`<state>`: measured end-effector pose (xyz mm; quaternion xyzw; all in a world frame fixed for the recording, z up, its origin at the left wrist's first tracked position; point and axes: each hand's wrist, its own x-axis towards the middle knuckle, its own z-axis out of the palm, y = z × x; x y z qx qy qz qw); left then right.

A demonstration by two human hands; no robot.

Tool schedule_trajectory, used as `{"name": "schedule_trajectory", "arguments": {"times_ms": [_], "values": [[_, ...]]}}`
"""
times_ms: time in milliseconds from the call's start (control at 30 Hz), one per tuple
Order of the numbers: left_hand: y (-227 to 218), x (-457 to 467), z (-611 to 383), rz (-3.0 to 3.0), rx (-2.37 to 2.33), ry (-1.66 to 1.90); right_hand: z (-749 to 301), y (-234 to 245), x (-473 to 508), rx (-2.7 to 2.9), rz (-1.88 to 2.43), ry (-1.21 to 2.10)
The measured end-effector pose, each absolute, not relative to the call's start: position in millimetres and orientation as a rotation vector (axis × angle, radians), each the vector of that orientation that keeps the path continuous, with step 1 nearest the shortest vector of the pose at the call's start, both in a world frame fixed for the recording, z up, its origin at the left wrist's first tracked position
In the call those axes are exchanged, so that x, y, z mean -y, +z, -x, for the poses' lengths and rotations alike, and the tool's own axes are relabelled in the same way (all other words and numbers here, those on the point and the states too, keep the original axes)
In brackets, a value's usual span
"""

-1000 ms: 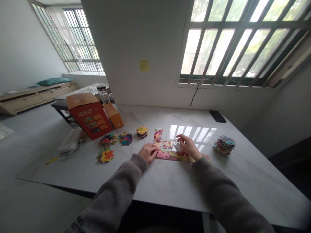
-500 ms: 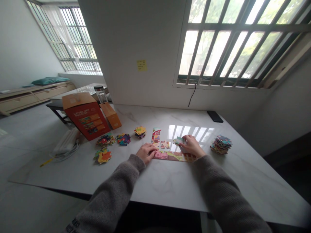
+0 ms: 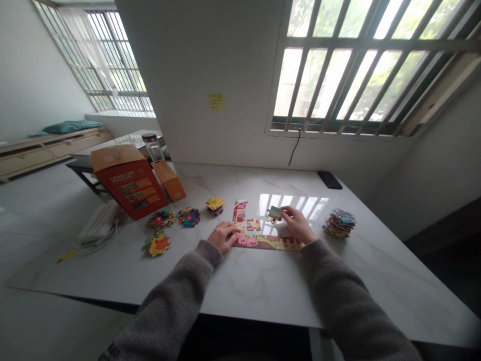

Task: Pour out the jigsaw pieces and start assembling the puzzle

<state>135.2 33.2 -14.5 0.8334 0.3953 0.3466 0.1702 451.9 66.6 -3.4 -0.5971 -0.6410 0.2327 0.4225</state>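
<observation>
A partly joined jigsaw [image 3: 267,242] lies on the white marble table [image 3: 244,286], a bottom row of pieces with a short column [image 3: 239,211] rising at its left. My left hand [image 3: 224,236] rests on the row's left end, fingers curled down on it. My right hand [image 3: 298,224] pinches a loose greenish puzzle piece [image 3: 275,212] just above the table, over the gap beside a single piece [image 3: 254,224].
A stack of pieces [image 3: 339,223] sits to the right. Smaller heaps [image 3: 215,204] [image 3: 188,216] [image 3: 158,243] lie to the left, near an orange puzzle box [image 3: 130,181] and its lid [image 3: 171,180]. A dark phone [image 3: 329,180] lies by the wall. White cable [image 3: 98,225] at far left.
My right hand has lifted a greenish piece off the table and now holds it up in a pinch. My left hand has stayed on the row's left end.
</observation>
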Motion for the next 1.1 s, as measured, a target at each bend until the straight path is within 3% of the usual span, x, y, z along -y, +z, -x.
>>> {"name": "schedule_trajectory", "arguments": {"times_ms": [467,733,833,1100], "values": [[-21.1,-36.5,-133.2,-2.4,-1.127,0.98,-460.6,-4.5,-66.7,1.66,1.586,0.597],[-10.7,-29.3,-132.2,-2.441,-1.174,0.957,-495.5,-13.4,-69.4,1.768,1.889,0.047],[-11.4,-29.0,-132.3,-2.443,-1.168,0.951,-484.5,-16.7,-69.6,1.911,1.817,-0.104],[-13.1,-30.6,-131.1,-2.438,-1.172,0.952,-444.7,-23.7,-79.3,2.237,1.607,0.048]]}}
